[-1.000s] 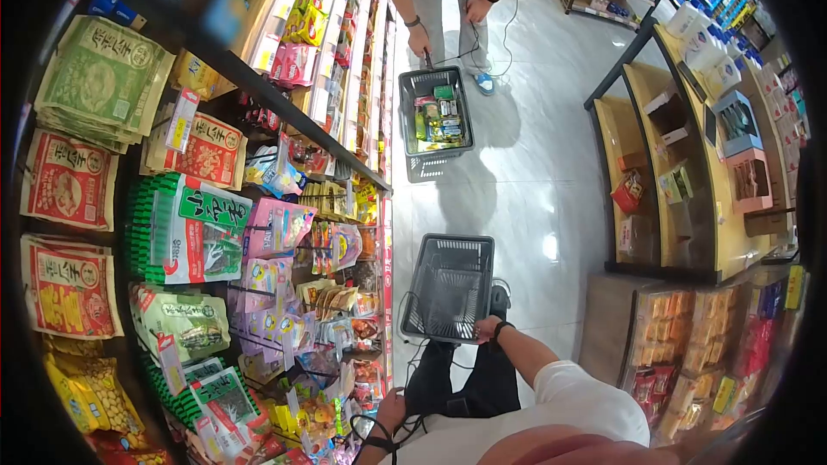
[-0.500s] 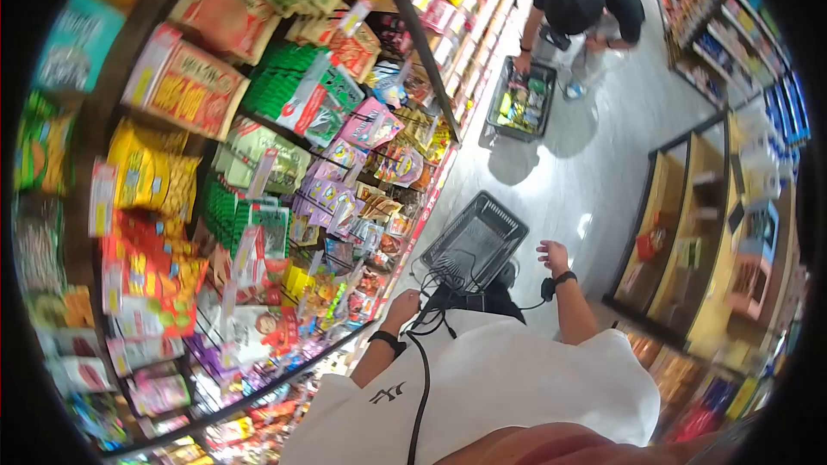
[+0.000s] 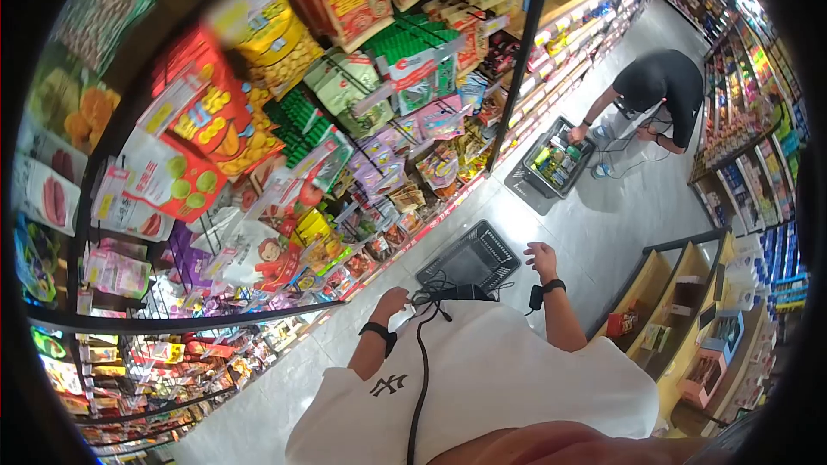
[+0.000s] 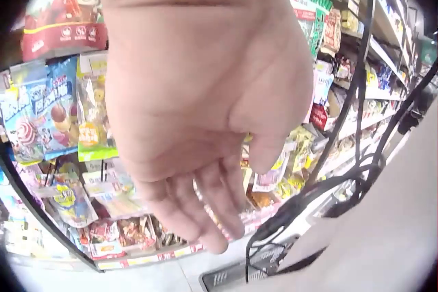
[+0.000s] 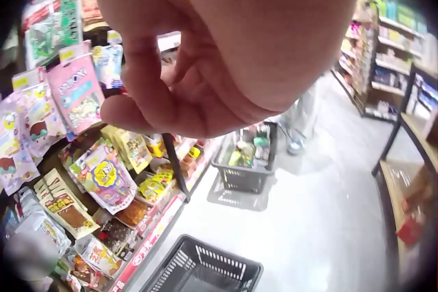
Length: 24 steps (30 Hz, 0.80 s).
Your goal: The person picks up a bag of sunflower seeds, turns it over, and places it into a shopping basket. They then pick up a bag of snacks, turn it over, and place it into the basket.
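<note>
Head view first, and the giant is the snack rack [image 3: 519, 69], hung thick with bright packets; beyond it a person in a dark top [image 3: 685, 90] bends low, one hand at the edge of a loaded basket [image 5: 243, 181]!

And closer in?

White shirt [image 3: 500, 362] filling the foreground; past it sits the near basket [image 3: 469, 257], dark and slatted, on the floor in front of the wearer, between the rack and the right hand [image 3: 543, 260]!

Give me the hands!

Right one released, out beside that basket, fingers loosely bent; its wrist camera crops the hand, so the fingertips are hard to judge; left hand [image 4: 205, 114] released too, fingers hanging relaxed near a black cable [image 4: 294, 213]!
</note>
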{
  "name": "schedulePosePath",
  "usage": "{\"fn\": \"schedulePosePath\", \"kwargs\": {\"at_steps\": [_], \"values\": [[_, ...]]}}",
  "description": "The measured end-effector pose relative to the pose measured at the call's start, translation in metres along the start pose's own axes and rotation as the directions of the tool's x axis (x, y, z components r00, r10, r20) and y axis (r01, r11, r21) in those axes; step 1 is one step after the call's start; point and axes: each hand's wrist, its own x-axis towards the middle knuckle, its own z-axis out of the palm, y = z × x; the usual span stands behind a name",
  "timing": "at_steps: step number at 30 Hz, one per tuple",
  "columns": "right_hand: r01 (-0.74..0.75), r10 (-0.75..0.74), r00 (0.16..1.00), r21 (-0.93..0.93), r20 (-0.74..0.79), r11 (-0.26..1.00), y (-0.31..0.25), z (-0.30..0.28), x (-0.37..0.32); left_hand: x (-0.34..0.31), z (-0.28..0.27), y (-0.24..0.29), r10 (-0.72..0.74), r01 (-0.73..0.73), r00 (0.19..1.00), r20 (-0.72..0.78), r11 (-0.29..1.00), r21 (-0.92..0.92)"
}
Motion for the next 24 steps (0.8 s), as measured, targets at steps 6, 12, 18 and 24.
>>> {"fn": "schedulePosePath", "kwargs": {"at_steps": [6, 12, 18, 24], "values": [[0.385, -0.341, 0.913, -0.194, 0.225, 0.902, -0.079, 0.097, -0.018, -0.036, -0.050, 0.008, -0.466, 0.378, 0.885, -0.006, 0.723, -0.578], [0.516, -0.476, 0.799, -0.012, 0.366, 0.857, -0.165, 0.174, -0.076, -0.055, -0.113, 0.024, -0.339, 0.245, 0.939, -0.063, 0.784, -0.571], [0.518, -0.551, 0.685, 0.213, 0.477, 0.829, -0.217, 0.202, -0.115, -0.037, -0.186, 0.090, -0.122, -0.027, 0.977, -0.175, 0.744, -0.668], [0.381, -0.586, 0.492, 0.446, 0.644, 0.810, -0.290, 0.202, -0.136, 0.019, -0.221, 0.210, 0.145, -0.282, 0.959, -0.244, 0.556, -0.782]]}}
